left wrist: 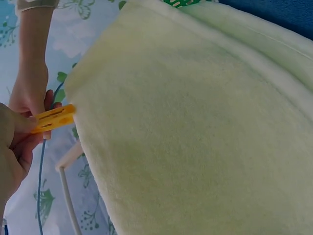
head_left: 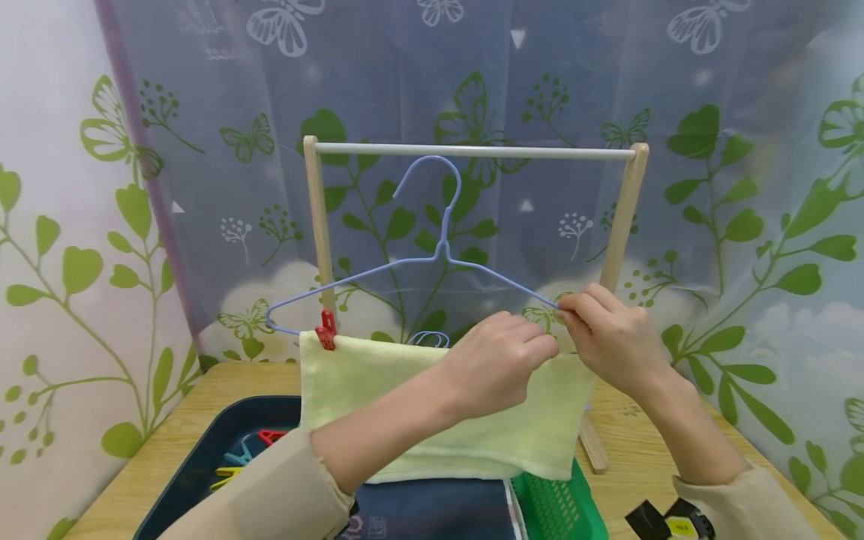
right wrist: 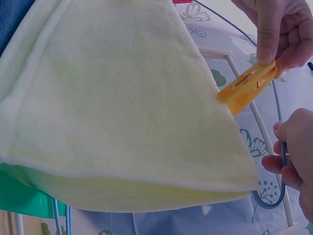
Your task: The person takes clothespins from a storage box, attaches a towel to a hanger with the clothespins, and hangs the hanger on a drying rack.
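Observation:
A pale yellow towel [head_left: 405, 442] hangs folded over the lower bar of a blue clothes hanger [head_left: 394, 264]. A red clothespin [head_left: 327, 330] clips the towel's top left. My left hand [head_left: 502, 364] pinches an orange clothespin [right wrist: 249, 88] by its handles, its jaws at the towel's top edge; in the head view this clothespin is hidden by the hand. My right hand [head_left: 617, 341] grips the hanger near its right end, with fingers curled round the wire, as the right wrist view shows. The hanger's hook rises freely just below the rack's rail.
A rack with a white rail [head_left: 472, 151] and wooden posts stands behind the hanger. On the wooden table [head_left: 256, 375] are a dark tray [head_left: 196, 450] with several coloured clothespins and a green basket [head_left: 574, 502]. A dark blue cloth [head_left: 432, 510] lies in front, below the towel.

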Demonstrator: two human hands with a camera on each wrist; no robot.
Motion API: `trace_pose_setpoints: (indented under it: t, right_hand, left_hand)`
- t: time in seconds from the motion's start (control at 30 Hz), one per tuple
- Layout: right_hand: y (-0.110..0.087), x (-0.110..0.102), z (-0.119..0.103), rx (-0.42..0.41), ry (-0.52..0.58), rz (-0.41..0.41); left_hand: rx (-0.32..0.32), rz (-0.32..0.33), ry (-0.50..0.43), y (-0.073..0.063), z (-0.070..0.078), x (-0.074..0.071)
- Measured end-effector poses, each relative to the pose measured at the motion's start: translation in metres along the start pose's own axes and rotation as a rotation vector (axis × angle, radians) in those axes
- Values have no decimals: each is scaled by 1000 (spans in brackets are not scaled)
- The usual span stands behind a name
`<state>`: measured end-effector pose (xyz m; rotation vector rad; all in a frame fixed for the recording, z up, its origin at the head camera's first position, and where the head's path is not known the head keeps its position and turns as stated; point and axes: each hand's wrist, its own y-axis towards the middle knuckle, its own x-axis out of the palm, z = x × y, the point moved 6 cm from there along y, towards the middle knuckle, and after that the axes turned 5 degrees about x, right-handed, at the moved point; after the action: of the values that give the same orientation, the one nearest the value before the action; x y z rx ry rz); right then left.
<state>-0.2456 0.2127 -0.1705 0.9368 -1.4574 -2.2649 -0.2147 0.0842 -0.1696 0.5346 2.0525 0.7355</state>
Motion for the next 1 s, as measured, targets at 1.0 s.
trace_pose_setpoints:
  t: [1.0]
  right_hand:
    - [0, 0, 0, 7, 91, 46]
  left_hand:
    - [-14, 29, 143, 2, 9, 24]
